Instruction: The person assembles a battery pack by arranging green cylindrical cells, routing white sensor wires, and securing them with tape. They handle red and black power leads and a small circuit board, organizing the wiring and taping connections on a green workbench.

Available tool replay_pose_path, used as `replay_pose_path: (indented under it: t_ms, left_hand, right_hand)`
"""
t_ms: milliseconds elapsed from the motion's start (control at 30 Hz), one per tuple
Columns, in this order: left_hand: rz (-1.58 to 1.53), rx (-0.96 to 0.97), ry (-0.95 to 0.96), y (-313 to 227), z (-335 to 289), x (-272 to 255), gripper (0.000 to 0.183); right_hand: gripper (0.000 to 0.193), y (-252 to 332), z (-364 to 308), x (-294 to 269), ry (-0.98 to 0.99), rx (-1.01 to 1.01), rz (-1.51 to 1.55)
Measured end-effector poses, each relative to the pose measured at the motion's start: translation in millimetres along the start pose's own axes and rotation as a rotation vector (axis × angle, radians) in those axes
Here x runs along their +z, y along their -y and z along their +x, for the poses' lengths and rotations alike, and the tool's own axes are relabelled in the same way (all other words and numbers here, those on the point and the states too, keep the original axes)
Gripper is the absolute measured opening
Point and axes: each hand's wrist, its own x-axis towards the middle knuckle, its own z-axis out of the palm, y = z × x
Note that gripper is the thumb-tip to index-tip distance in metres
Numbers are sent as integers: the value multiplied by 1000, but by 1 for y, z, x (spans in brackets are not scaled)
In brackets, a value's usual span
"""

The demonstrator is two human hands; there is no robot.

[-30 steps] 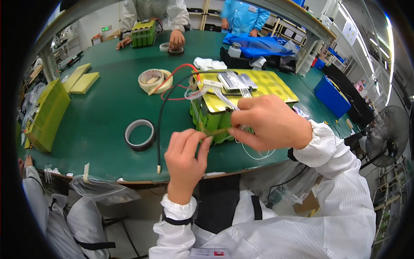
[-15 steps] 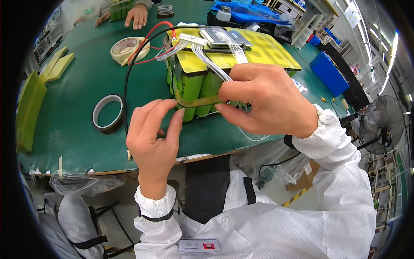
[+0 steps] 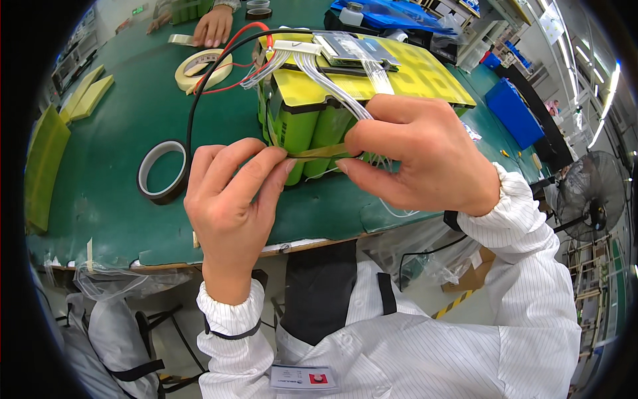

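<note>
A battery pack (image 3: 302, 130) of green cylindrical cells with a yellow top sheet stands on the green table. In front of its near side, a strip of amber tape (image 3: 320, 152) is stretched between my hands, with a thin black wire along it. My left hand (image 3: 236, 199) is closed, thumb and fingertips pinching the strip's left part by the pack's corner. My right hand (image 3: 422, 149) pinches the right part; its fingers partly hide white wires (image 3: 332, 90). These wires run from a connector beside the circuit board (image 3: 355, 50) on top of the pack.
A dark tape roll (image 3: 161, 171) and a cream tape roll (image 3: 204, 70) lie left of the pack. Yellow-green sheets (image 3: 46, 169) stand at the far left. A co-worker's hand (image 3: 214, 26) rests at the back. A blue bin (image 3: 514, 113) and a fan (image 3: 588, 196) are on the right.
My left thumb and fingers have come together on the amber strip, and that hand has shifted slightly up. The co-worker's cream tape piece now shows at the back.
</note>
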Motion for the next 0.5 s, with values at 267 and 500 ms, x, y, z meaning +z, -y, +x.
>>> replay_pose_path:
  t_ms: [267,500]
  left_hand:
    - [-333,-650,-35,-6,-8,-4,14]
    - [-360,-622,22,-3,-6,-1,16]
  right_hand:
    - [12,3,0,5,21,-3,-4]
    - [12,3,2,10,-52,8,28]
